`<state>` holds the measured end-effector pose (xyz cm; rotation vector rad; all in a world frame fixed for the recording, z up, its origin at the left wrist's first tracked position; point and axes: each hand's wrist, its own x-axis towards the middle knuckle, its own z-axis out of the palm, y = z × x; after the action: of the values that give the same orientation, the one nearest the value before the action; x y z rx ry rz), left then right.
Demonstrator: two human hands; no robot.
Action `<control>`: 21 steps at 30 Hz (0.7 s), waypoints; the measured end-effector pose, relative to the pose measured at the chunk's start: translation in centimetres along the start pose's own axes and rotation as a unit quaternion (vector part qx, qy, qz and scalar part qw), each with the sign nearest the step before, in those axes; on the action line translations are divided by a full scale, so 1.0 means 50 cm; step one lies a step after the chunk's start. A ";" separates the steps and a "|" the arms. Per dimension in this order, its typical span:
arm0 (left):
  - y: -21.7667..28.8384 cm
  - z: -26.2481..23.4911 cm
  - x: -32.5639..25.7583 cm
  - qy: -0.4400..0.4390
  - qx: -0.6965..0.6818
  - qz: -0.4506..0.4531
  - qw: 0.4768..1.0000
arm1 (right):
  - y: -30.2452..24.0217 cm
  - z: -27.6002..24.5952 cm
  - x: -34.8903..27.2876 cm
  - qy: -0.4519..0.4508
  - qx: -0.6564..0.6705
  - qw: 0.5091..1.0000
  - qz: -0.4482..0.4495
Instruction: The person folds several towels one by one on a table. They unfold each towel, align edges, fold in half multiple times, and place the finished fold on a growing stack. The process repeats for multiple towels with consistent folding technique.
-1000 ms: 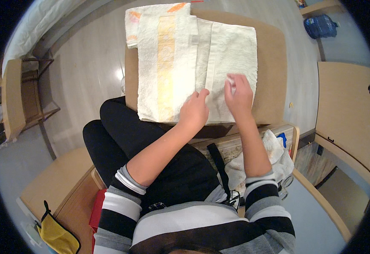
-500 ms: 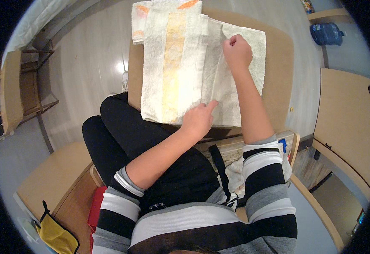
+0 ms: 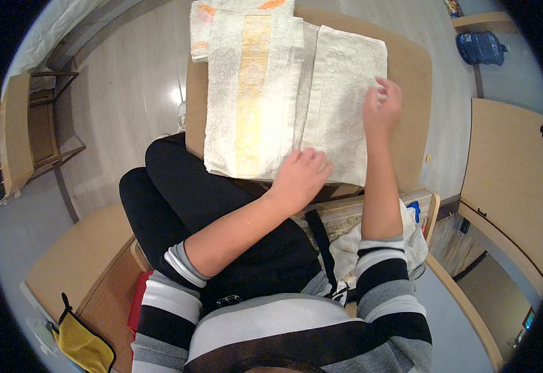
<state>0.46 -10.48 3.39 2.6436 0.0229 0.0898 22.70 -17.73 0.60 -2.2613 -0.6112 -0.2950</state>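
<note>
A white towel [image 3: 343, 87] lies on the brown padded surface, its right part folded over into a flap with a straight edge near the middle. Along its left side runs a pale yellow patterned band [image 3: 253, 93]. My left hand [image 3: 302, 177] rests on the towel's near edge, fingers spread and palm down, holding nothing. At the towel's right edge is my right hand [image 3: 383, 109], slightly blurred, its fingers loosely bent and apart with nothing between them. Another white cloth with orange patches [image 3: 200, 46] shows under the towel at the far left.
The brown padded surface [image 3: 411, 112] stands before my knees. A white cloth [image 3: 346, 252] lies by my right elbow on a wooden shelf. A yellow cloth with dark edging [image 3: 82, 342] hangs at lower left. A blue water jug [image 3: 479, 48] sits at far right.
My right hand has let go of the towel's edge and moved nearer and to the right. The lifted flap now lies flat. My left hand has shifted slightly right, fingers spreading.
</note>
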 end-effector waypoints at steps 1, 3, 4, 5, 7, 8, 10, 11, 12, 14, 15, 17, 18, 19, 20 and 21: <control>0.003 0.008 0.004 0.010 -0.013 0.050 0.999 | 0.017 -0.021 -0.019 0.030 -0.031 0.999 -0.011; 0.006 0.021 0.004 0.006 -0.021 0.104 0.994 | 0.045 -0.057 -0.062 0.032 -0.116 0.992 0.029; 0.009 0.026 0.003 -0.008 -0.016 0.110 0.994 | 0.055 -0.075 -0.081 0.034 -0.158 0.986 0.049; 0.010 0.030 0.001 -0.034 -0.012 0.117 0.992 | 0.062 -0.091 -0.098 -0.015 -0.128 0.985 0.116; 0.006 0.035 0.002 -0.093 -0.028 0.094 0.991 | 0.067 -0.119 -0.124 -0.113 -0.063 0.960 0.247; 0.005 0.036 0.001 -0.114 -0.033 0.080 0.990 | 0.066 -0.129 -0.132 -0.139 -0.062 0.951 0.269; 0.005 0.032 0.000 -0.135 -0.043 0.072 0.987 | 0.062 -0.142 -0.140 -0.191 -0.051 0.933 0.301; 0.006 0.029 -0.001 -0.146 -0.049 0.067 0.986 | 0.060 -0.147 -0.137 -0.218 -0.070 0.924 0.308; 0.008 0.024 -0.001 -0.142 -0.067 0.055 0.986 | 0.057 -0.151 -0.133 -0.246 -0.081 0.917 0.304; 0.009 0.009 -0.002 -0.150 -0.109 0.027 0.982 | 0.044 -0.153 -0.125 -0.266 -0.024 0.918 0.294; 0.009 0.002 -0.001 -0.128 -0.148 -0.007 0.981 | 0.032 -0.151 -0.125 -0.259 0.042 0.921 0.288; 0.003 -0.015 0.005 -0.079 -0.222 -0.071 0.969 | -0.001 -0.152 -0.120 -0.252 0.164 0.908 0.292; -0.001 -0.024 0.007 -0.072 -0.288 -0.107 0.949 | -0.023 -0.154 -0.117 -0.255 0.219 0.892 0.302; -0.007 -0.034 0.009 -0.057 -0.351 -0.141 0.924 | -0.050 -0.152 -0.113 -0.259 0.288 0.874 0.294; -0.014 -0.043 0.011 -0.037 -0.414 -0.171 0.893 | -0.078 -0.145 -0.109 -0.248 0.305 0.872 0.292; -0.023 -0.052 0.012 -0.031 -0.468 -0.201 0.860 | -0.107 -0.136 -0.105 -0.238 0.335 0.869 0.274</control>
<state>0.88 -8.22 5.15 1.6170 0.4023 -0.1072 15.31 -21.27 6.51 -1.7032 -0.2207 0.6834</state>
